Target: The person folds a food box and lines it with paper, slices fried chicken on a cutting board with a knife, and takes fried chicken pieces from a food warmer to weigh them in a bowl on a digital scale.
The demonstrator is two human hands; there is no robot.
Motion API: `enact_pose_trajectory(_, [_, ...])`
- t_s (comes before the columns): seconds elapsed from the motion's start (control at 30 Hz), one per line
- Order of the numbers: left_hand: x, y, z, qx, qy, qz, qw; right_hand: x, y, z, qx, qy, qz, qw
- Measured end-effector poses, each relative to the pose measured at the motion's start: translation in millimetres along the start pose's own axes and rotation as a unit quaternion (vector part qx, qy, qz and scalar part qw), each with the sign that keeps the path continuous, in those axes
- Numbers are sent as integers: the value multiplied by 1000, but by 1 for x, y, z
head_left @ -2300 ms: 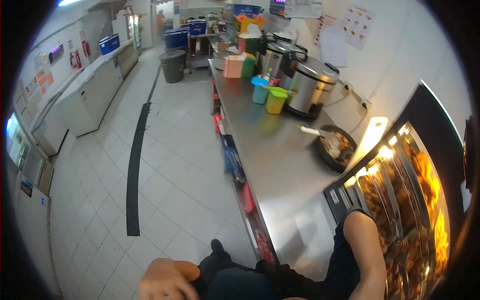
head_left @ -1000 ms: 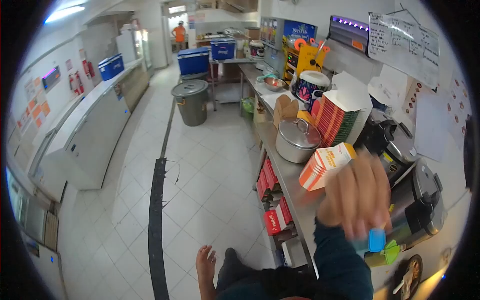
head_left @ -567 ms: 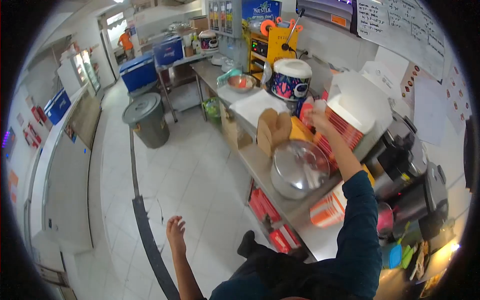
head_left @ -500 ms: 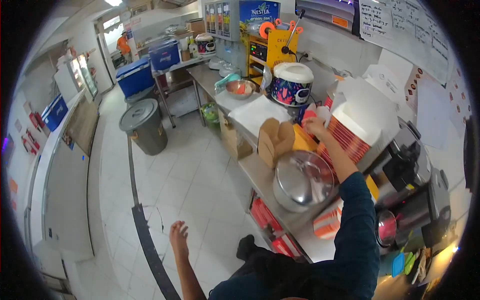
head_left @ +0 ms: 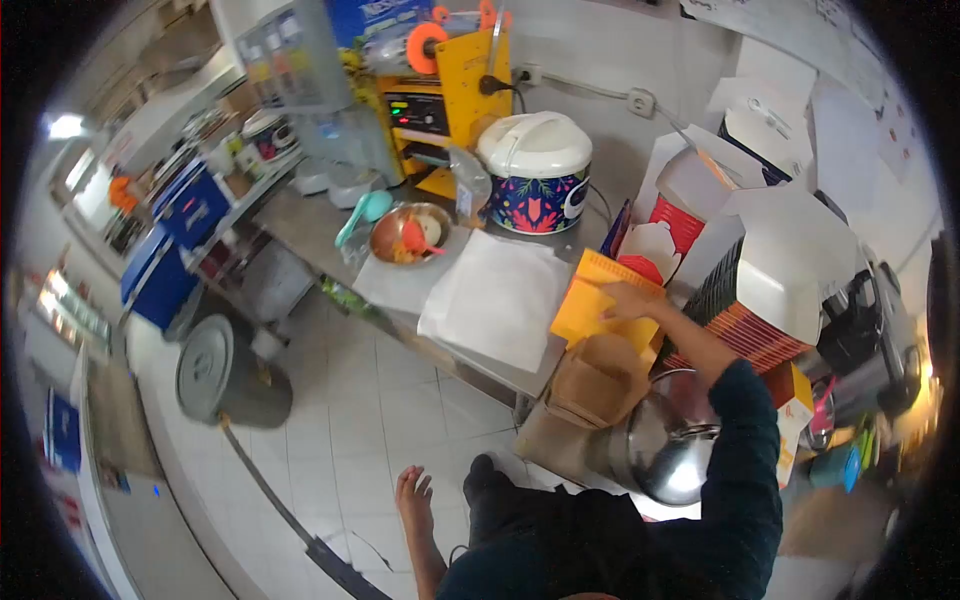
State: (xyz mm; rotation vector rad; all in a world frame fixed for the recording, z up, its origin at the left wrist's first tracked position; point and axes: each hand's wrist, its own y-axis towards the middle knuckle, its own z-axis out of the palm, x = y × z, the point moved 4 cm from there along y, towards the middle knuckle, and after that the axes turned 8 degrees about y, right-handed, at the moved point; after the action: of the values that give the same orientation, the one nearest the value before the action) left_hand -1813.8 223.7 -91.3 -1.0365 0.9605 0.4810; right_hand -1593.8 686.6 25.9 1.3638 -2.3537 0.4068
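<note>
My right hand reaches over the counter, its fingers curled on a yellow cardboard carton. Some of the fingertips are hard to make out against the carton. Just in front of it stand nested brown paper food boxes, and a shiny metal pot with a lid is under my right forearm. Behind the hand are a small red-and-white box and a stack of striped cartons. My left hand hangs over the floor with its fingers apart, holding nothing.
White paper sheets lie on the counter, left of the yellow carton. Farther back are a metal bowl, a patterned rice cooker and a yellow machine. A lidded grey bin stands on the floor.
My right hand has moved from beside the small red box onto the yellow carton. The view has turned and come closer to the counter. My left hand stays low and apart.
</note>
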Motion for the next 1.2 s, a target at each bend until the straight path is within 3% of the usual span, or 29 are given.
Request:
enact_pose_trajectory(0.07, [-40, 49, 35, 82, 43, 40, 995, 26, -3, -40, -83, -11, -22, 996])
enact_pose_trajectory(0.13, [-89, 89, 76, 154, 123, 164, 967, 77, -6, -82, -90, -13, 1, 996])
enact_pose_trajectory(0.2, [-151, 104, 133, 248, 142, 295, 912, 130, 1, -107, -99, -68, 6, 993])
enact_pose_trajectory(0.27, [-227, 63, 203, 357, 23, 357, 863, 183, 7, -102, -109, -169, -4, 980])
enact_pose_trajectory(0.3, [-254, 53, 229, 399, 64, 417, 814, 206, 13, -94, -115, -222, -20, 968])
enact_pose_trajectory(0.37, [-278, 40, 263, 476, 130, 451, 743, 241, 22, -74, -126, -327, -52, 935])
enact_pose_trajectory(0.43, [-284, 34, 285, 549, 180, 407, 707, 256, 23, -63, -176, -347, -81, 917])
enact_pose_trajectory(0.47, [-276, 56, 289, 506, 245, 404, 722, 260, 22, -59, -201, -358, -94, 907])
enact_pose_trajectory(0.57, [-267, 97, 296, 492, -50, 147, 856, 251, 0, -57, -276, -364, -78, 886])
enact_pose_trajectory(0.67, [-257, 107, 298, 500, -202, -17, 842, 263, -17, -59, -433, -250, 38, 865])
enact_pose_trajectory(0.73, [-248, 97, 301, 515, -209, -43, 830, 265, -25, -62, -447, 43, 0, 894])
enact_pose_trajectory(0.77, [-240, 91, 301, 521, -213, -57, 825, 264, -27, -57, -449, 172, -14, 877])
enact_pose_trajectory(0.83, [-226, 82, 298, 564, -206, -61, 797, 260, -29, -42, -462, 400, -38, 791])
enact_pose_trajectory(0.9, [-214, 79, 292, 599, -221, -86, 765, 251, -28, -22, -460, 586, -60, 665])
enact_pose_trajectory(0.93, [-212, 78, 290, 614, -226, -98, 750, 243, -30, -16, -504, 474, 63, 719])
enact_pose_trajectory(1.0, [-208, 77, 286, 638, -240, -118, 721, 240, -29, -6, -536, 564, -2, 628])
enact_pose_trajectory(1.03, [-199, 81, 285, 611, -198, -120, 757, 239, -27, 0, -545, 606, -35, 579])
enact_pose_trajectory(1.1, [-173, 85, 283, 544, -117, -121, 822, 240, -21, 13, -556, 633, -61, 536])
enact_pose_trajectory(1.13, [-161, 77, 283, 572, -161, -218, 774, 239, -19, 19, -557, 648, -74, 514])
enact_pose_trajectory(1.2, [-153, 73, 274, 557, -107, -210, 796, 241, -22, 17, -483, 539, -55, 688])
